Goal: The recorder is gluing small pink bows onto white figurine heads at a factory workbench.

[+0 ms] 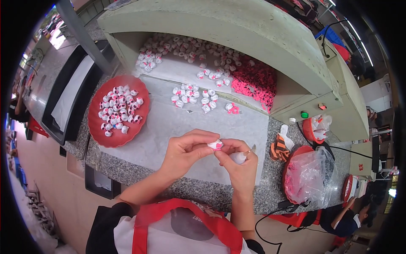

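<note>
Over the white paper sheet (169, 122), the fingertips of my left hand (182, 152) pinch a small white molded piece with a pink patch (216, 145). My right hand (241, 169) grips the same piece from the other side with thumb and forefinger. Tucked in that right hand is also a small white squeeze bottle (239, 158), its tip pointing away to the right. Beyond my hands, similar white and pink pieces (186, 94) lie in small clusters on the paper. One piece (232, 108) sits apart among loose pink bits.
A red scalloped dish (96, 127) of finished-looking pieces stands at left, beside black trays (53, 122). Under the grey cabinet (211, 25) lie many white pieces (182, 44) and a pink heap (256, 82). At right are a striped cloth (279, 149) and a bag-filled red dish (286, 186).
</note>
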`<action>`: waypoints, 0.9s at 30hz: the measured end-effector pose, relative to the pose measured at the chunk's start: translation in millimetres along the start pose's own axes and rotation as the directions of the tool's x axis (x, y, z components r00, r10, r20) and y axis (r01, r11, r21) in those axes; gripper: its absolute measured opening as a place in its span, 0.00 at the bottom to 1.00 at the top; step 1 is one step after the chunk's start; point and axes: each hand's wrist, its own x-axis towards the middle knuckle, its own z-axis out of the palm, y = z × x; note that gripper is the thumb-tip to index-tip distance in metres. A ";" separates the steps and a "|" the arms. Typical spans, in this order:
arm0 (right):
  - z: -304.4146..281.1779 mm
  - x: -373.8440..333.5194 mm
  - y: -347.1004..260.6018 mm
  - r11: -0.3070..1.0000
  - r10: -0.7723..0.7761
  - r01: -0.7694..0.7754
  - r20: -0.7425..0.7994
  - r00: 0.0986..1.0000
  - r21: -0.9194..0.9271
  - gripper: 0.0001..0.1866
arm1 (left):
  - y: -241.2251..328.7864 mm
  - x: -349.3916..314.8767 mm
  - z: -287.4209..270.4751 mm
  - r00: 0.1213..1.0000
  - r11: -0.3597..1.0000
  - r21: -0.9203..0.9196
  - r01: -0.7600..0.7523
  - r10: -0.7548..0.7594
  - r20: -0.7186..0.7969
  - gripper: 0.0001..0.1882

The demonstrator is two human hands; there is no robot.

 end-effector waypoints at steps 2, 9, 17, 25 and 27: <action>-0.8 -0.8 2.1 0.998 -0.034 0.035 0.038 0.999 -0.047 0.09 | -2.1 1.0 4.0 1.000 1.000 0.010 -0.008 0.008 -0.005 0.15; -14.0 10.7 8.6 0.982 0.102 -0.134 0.219 0.970 0.135 0.10 | -5.4 2.5 10.0 0.996 0.993 0.085 -0.078 0.080 -0.024 0.13; -12.0 16.0 21.0 0.998 -0.040 0.033 0.120 0.992 0.057 0.10 | -18.0 2.6 14.5 0.986 0.986 0.082 -0.147 0.152 -0.067 0.11; -1.4 14.4 14.7 0.988 -0.137 0.144 0.098 0.986 -0.063 0.08 | -17.0 2.0 8.7 0.991 0.997 -0.029 -0.075 0.071 -0.116 0.12; -1.0 14.8 16.5 0.992 -0.108 0.115 0.107 0.988 -0.060 0.08 | -16.4 2.3 7.4 0.991 0.998 -0.041 -0.052 0.047 -0.122 0.12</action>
